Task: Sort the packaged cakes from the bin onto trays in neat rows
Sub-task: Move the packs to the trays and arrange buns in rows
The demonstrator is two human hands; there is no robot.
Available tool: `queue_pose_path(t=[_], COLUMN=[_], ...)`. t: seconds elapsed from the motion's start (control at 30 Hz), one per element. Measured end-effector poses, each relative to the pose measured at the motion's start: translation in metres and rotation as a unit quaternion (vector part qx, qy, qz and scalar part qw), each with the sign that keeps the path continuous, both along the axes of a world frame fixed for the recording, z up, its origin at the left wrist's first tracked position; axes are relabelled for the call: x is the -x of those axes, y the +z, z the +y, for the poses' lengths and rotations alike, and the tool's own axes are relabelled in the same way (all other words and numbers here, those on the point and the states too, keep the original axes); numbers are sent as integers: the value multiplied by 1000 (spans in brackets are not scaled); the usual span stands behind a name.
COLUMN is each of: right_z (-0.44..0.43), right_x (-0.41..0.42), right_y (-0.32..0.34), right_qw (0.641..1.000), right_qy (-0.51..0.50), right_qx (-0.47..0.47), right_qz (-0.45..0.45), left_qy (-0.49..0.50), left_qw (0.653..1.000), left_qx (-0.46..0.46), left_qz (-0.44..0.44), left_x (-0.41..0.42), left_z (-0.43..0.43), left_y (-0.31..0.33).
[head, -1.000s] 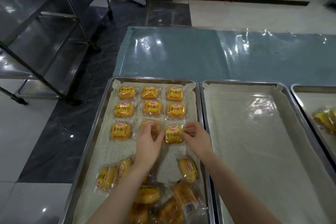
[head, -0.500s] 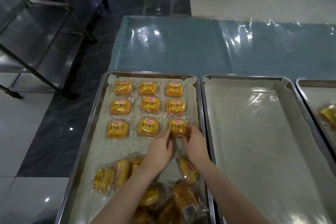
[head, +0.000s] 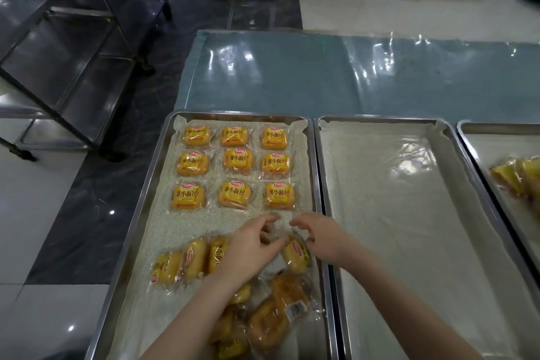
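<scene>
Left hand (head: 251, 248) and right hand (head: 324, 240), both half-curled, sit either side of one loose cake (head: 295, 256).
Nearest me, the unsorted heap (head: 263, 321) lies on the left tray (head: 140, 213). Just past it, the loose cake sits tilted between my fingertips, which are at its clear wrapper; pinched or not, I can't tell. These look light, soft and squashy under slick, crinkly film, so I'd take it by the sealed wrapper ends or lightly across the sides, no squeezing. Beyond my hands, the sorted rows (head: 235, 165), three by three, lie flat, with bare liner between for the next row.
</scene>
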State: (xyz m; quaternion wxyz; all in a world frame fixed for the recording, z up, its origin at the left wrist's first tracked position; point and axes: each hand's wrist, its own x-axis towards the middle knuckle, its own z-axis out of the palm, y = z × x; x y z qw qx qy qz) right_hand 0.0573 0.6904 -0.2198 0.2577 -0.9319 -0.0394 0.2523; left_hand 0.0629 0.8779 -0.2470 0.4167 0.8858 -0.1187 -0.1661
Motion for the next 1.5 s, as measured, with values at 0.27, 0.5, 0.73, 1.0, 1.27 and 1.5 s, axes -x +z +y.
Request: queue_pose_path(t=[0.27,0.5,0.73,1.0,1.27,1.5], right_z=[10,22,43,50,48,74], right_x=[13,7,14,24,28,15], right_y=[-1,1,-19,-44,-38,-17], right_qw=[994,964,929,957,972,984], right_qy=[-26,-172,-347,-279,-219,-64], right_qx=[-104,-204,-92,-42,-34,-83], right_qz=[4,-15,-91,-72,-75,-143], left_qy=[87,150,186,87,24,151], left_qw=[987,973,981,995,998,971], left_qx=[89,143,44,-39,-63,-107], left_qz=[102,104,-9,-1,-8,-150], left_x=[4,-9,10,19,19,29], left_z=[6,19,12,5,10,69], left_y=[-3,15,5,-7,3,11])
